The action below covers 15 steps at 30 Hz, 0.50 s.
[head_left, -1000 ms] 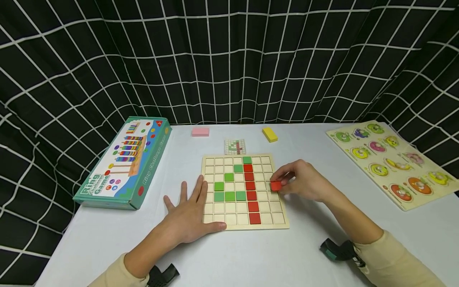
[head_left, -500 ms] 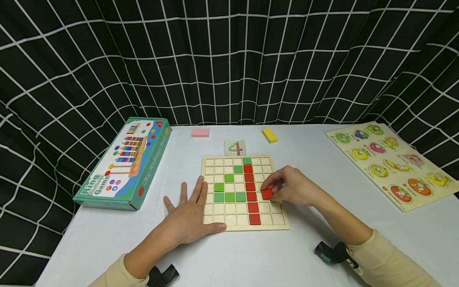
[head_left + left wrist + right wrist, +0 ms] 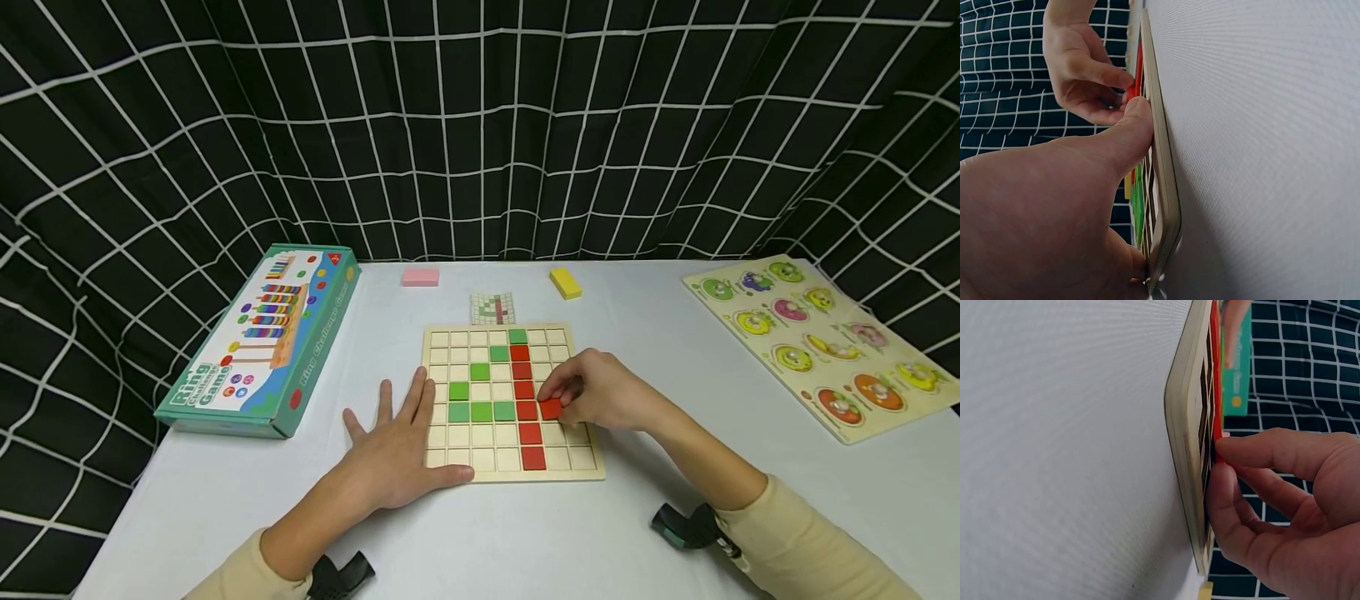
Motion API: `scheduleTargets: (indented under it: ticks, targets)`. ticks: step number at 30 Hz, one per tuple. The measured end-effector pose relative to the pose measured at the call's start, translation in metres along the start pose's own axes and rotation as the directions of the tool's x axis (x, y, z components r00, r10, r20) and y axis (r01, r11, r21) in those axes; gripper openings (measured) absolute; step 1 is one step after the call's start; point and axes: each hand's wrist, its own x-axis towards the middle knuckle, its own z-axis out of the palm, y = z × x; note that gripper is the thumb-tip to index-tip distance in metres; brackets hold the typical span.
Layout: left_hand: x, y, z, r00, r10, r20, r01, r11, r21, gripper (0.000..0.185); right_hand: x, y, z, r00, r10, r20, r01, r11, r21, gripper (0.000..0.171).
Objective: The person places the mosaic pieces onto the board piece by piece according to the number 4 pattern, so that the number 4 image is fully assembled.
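- Wooden board [image 3: 512,471] lies flat on the table [image 3: 525,542]; it looks stiff and light, its raised rim the natural place to grip.
- Left hand [image 3: 397,454] rests with fingers spread and straight on the board's left edge.
- Right hand [image 3: 603,392] pinches the red tile [image 3: 551,408] at a square beside the red column.
- Red tile seems thin, light, hard and smooth, best held by its edges.

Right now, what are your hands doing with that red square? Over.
Right hand pinching red tile, lowering onto grid board. Left hand flat, steadying board edge. Nothing in the way.
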Motion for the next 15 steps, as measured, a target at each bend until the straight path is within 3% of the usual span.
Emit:
scheduleTargets:
  ticks: [15]
  targets:
    - [-0.0008,-0.0003,-0.0006,1.000,-0.001,0.002,0.001,1.000,0.007,0.125,0.0010,-0.0020,0.0026,1.000,-0.011,-0.005,0.011,1.000,-0.021,0.028]
